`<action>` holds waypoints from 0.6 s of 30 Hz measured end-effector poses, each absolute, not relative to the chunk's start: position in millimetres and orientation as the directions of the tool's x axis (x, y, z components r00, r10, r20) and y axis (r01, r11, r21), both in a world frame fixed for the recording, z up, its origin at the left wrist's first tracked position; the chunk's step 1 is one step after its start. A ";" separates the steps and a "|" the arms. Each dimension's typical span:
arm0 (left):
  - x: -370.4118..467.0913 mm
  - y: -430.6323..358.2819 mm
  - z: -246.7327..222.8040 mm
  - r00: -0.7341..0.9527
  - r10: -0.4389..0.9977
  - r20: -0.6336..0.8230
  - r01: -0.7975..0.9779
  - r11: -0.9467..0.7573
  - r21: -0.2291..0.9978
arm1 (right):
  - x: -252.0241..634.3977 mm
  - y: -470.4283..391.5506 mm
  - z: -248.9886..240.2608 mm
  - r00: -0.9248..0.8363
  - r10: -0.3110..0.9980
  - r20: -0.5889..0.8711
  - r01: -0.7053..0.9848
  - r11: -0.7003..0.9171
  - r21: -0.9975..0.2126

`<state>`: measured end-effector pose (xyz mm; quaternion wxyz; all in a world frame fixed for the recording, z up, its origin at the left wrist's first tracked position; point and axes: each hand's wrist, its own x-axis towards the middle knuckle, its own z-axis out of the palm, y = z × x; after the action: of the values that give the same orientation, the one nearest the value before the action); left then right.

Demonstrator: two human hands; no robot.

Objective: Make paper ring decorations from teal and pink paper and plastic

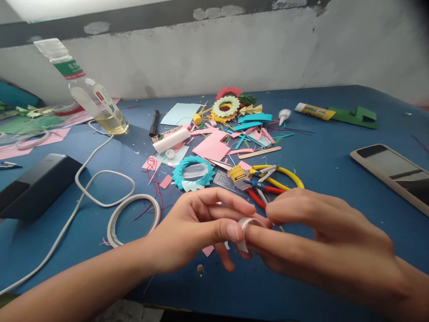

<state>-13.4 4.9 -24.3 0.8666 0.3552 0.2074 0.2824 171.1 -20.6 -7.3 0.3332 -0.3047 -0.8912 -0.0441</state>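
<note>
Whitish curled band [243, 244], single, near centre: grasped by the left hand [197, 219]; the right hand [338, 237] meets it, its grip indeterminable. Farther: one turquoise paper ring [177, 173]; left: one tape roll [111, 227].

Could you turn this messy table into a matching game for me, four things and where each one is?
Things
1. Phone
2. Curled pale strip
3. Drink bottle
4. Turquoise paper ring

Places
A. Just beyond the left hand
B. Back left of the blue table
C. Far right of the picture
D. At the fingers of both hands

Pairs: 1-C, 2-D, 3-B, 4-A
</note>
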 end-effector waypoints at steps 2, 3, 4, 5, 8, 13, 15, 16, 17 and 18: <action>-13.3 4.3 -24.2 0.774 0.609 -0.175 -0.330 0.623 0.709 | 168.9 -20.4 -6.8 -0.594 0.477 0.648 0.573 0.816 -0.075; -13.4 4.0 -24.2 0.782 0.597 -0.177 -0.325 0.634 0.701 | 167.0 -20.4 -6.8 -0.580 0.484 0.655 0.585 0.807 -0.078; -13.5 3.7 -24.1 0.789 0.589 -0.175 -0.323 0.640 0.697 | 164.8 -20.5 -6.9 -0.557 0.501 0.662 0.599 0.795 -0.097; -13.7 3.4 -24.0 0.793 0.585 -0.172 -0.323 0.642 0.695 | 162.5 -20.7 -7.2 -0.531 0.528 0.663 0.613 0.779 -0.129; -14.1 2.6 -23.4 0.794 0.583 -0.172 -0.327 0.648 0.688 | 157.6 -21.4 -8.3 -0.487 0.595 0.639 0.623 0.750 -0.223; -13.8 2.2 -23.8 0.794 0.578 -0.189 -0.327 0.669 0.668 | 162.7 -22.5 -11.8 -0.523 0.603 0.602 0.591 0.766 -0.254; -13.5 2.2 -24.2 0.802 0.568 -0.184 -0.328 0.676 0.660 | 166.7 -21.8 -12.7 -0.580 0.582 0.571 0.515 0.804 -0.297; -13.4 2.2 -24.2 0.808 0.561 -0.179 -0.327 0.681 0.655 | 168.3 -21.2 -12.8 -0.610 0.574 0.547 0.467 0.818 -0.337; -13.2 2.2 -24.1 0.814 0.553 -0.177 -0.325 0.687 0.650 | 169.6 -20.6 -12.7 -0.636 0.564 0.527 0.421 0.825 -0.377; -13.0 2.2 -23.8 0.818 0.547 -0.176 -0.324 0.693 0.644 | 170.5 -20.0 -12.5 -0.646 0.562 0.515 0.391 0.824 -0.410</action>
<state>-13.0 2.2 -23.8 0.9022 0.3087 0.1803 0.2414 170.5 -20.0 -12.5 0.3261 -0.2654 -0.8977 0.1317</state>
